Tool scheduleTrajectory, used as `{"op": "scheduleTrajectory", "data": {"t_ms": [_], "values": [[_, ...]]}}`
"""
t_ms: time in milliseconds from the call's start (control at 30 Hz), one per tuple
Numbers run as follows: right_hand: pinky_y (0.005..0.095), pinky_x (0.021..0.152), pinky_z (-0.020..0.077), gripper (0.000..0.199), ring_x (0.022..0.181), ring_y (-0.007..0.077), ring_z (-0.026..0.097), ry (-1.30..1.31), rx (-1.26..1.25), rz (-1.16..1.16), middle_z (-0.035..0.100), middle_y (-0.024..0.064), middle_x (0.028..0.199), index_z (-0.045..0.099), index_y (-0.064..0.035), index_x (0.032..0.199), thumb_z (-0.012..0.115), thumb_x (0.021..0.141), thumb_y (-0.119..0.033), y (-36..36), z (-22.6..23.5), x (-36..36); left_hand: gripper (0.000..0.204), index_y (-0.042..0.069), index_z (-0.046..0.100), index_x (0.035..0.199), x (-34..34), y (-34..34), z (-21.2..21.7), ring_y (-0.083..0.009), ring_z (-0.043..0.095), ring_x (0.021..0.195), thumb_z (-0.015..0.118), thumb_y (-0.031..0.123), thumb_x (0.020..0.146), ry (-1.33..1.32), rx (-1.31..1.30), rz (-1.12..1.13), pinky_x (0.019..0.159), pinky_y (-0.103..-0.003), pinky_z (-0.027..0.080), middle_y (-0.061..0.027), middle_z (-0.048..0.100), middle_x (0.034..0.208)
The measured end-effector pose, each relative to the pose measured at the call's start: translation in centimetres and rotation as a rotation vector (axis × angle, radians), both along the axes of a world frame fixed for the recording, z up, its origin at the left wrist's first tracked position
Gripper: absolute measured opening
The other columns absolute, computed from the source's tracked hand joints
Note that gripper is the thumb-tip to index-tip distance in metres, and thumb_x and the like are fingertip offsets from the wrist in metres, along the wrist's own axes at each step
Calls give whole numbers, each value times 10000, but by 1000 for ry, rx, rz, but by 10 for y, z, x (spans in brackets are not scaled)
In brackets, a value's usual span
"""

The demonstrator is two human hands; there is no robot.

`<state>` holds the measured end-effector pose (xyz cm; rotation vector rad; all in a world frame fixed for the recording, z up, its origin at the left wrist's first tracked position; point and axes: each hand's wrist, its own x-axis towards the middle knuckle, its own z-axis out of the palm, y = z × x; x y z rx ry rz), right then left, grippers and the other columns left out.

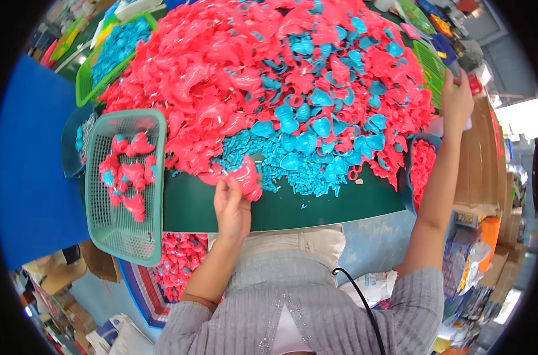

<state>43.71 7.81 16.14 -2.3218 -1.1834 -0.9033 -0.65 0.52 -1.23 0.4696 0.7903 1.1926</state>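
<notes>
My left hand (231,212) is closed on a glossy pink plastic toy part (246,175), pinched between thumb and fingers. The part is held just above the near edge of the green table, in front of a big heap of pink plastic parts (192,65). Blue cup-shaped pieces (321,126) and small blue bits (260,145) lie along the heap's front and right. Far off to the right, my right hand (457,106) is stretched out with its fingers apart, beside a bright green basket (430,64) and close to a red object (475,84) whose kind I cannot make out.
A green mesh basket (160,195) with several pink-and-blue pieces stands left. Behind it are a lime basket (85,83) of blue parts and a dark bowl (71,163). A bin (409,183) of pink bits sits at the right edge, beside cardboard boxes (482,160).
</notes>
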Motion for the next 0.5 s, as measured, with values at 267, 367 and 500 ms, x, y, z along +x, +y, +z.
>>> {"op": "scheduleTrajectory", "data": {"t_ms": [267,367,500], "values": [[358,694,508,212,809,282,631,394,-107,1110,655,122,917,652,-11,910,733,717,-41,-71,-155,-200,341,13,460,1166,-2,20,10,-239,597,1011,470,297,979,-132,-128,72,875,-362,484,-145,592,1104],[350,660,499,193,772,261,619,452,-71,1082,645,99,889,650,-26,882,727,707,-52,-68,-175,-236,351,10,477,1164,-4,27,10,-236,603,999,486,304,972,-124,-86,67,860,-354,497,-135,598,1095],[359,670,501,176,790,287,617,462,-56,1057,649,112,928,651,-16,895,710,729,-30,-46,-180,-262,411,19,481,1202,-4,32,-5,-245,600,1014,500,348,958,-140,-145,52,847,-354,515,-114,596,1106]]}}
